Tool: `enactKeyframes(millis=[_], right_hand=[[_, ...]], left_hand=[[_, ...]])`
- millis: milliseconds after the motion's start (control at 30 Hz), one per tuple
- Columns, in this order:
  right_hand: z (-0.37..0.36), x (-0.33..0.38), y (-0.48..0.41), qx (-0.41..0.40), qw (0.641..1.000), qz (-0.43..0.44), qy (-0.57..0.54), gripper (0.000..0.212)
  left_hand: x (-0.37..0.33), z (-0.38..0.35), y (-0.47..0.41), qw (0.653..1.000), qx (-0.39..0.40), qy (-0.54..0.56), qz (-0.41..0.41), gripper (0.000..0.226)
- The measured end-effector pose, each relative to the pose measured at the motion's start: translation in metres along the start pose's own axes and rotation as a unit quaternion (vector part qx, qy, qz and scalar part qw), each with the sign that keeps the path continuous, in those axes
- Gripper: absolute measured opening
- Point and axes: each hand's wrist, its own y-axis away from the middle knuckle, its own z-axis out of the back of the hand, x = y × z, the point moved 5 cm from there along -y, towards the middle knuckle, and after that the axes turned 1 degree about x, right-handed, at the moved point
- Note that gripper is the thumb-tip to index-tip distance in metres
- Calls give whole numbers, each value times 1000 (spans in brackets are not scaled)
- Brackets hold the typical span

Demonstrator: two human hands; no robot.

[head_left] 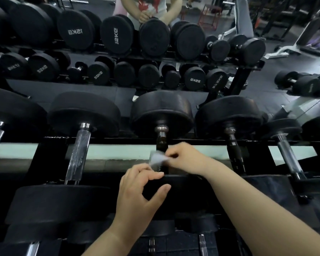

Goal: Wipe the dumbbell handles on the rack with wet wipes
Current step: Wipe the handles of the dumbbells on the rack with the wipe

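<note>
While the right hand [185,159] pinches the wipe [158,158] at the dark handle [162,139], which runs front to back across the rack [118,140], the left hand [142,187] hovers nearer the front rail, grip half-wide and empty

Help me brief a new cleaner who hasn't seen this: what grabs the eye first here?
Centre frame, the right hand pinches a white wet wipe at the dark handle of the middle dumbbell, with the left hand just below. Big black dumbbell heads line the rack, and above them a mirror repeats the rows, labels reversed.
</note>
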Motion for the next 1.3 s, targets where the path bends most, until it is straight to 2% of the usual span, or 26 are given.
enactKeyframes(millis=[33, 100, 133, 167, 233, 367, 500, 567, 633, 667, 733, 833, 900, 933, 1000, 1033, 1067, 1133, 1233, 1300], right_hand=[[11, -5, 1, -74, 996, -39, -31, 38], [34, -16, 6, -230, 965, -114, -51, 40], [41, -18, 7, -273, 952, -129, -52, 40], [41, -18, 5, -283, 948, -131, -60, 41], [32, -14, -6, -234, 959, -124, -100, 38], [11, -9, -15, -102, 968, -117, -196, 26], [0, -9, 0, 17, 985, -103, -141, 10], [2, -9, -1, -10, 981, -101, -164, 12], [12, -7, -9, -82, 968, -108, -210, 12], [17, -6, -13, -113, 961, -112, -224, 20], [18, -2, -18, -118, 965, -115, -206, 30], [8, -7, -9, -77, 971, -115, -193, 30], [2, -11, 2, -36, 986, -107, -126, 23], [2, -15, 6, -45, 989, -103, -94, 16], [16, -16, 20, -126, 980, -122, -98, 3], [23, -16, 27, -160, 970, -130, -130, 5], [27, -16, 32, -172, 958, -132, -187, 9], [29, -12, 41, -154, 926, -112, -325, 11], [32, 7, 54, -123, 887, -66, -439, 12], [33, 18, 56, -109, 865, -35, -489, 16]], left_hand=[[0, 0, 0, 1000, 3, 1, 1, 33], [0, 0, 0, 1000, 11, -1, 4, 34], [0, 0, 0, 1000, 16, -1, 8, 31], [-1, 0, 0, 1000, 20, 1, 12, 26], [-2, 0, 0, 1000, 22, 4, 15, 15], [-4, 1, 0, 1000, 24, 6, 18, 19], [-4, 1, 0, 999, 32, 8, 23, 19], [-3, 0, 0, 999, 37, 9, 26, 17], [-4, 1, -1, 999, 43, 9, 24, 24], [-5, 1, -1, 999, 44, 8, 21, 27], [-6, 1, -2, 999, 43, 5, 15, 27], [-6, 1, -2, 999, 38, 4, 17, 27], [-7, 1, -2, 999, 41, 4, 24, 27], [-9, 1, -1, 999, 47, 3, 28, 26], [-10, 2, -1, 997, 60, 4, 42, 15], [-12, 2, -1, 996, 73, 6, 55, 12], [-16, 3, -1, 995, 84, 9, 60, 22], [-23, 7, -7, 993, 89, 31, 77, 36], [-33, 13, -27, 981, 71, 116, 137, 36], [-39, 12, -41, 969, 89, 169, 159, 26]])
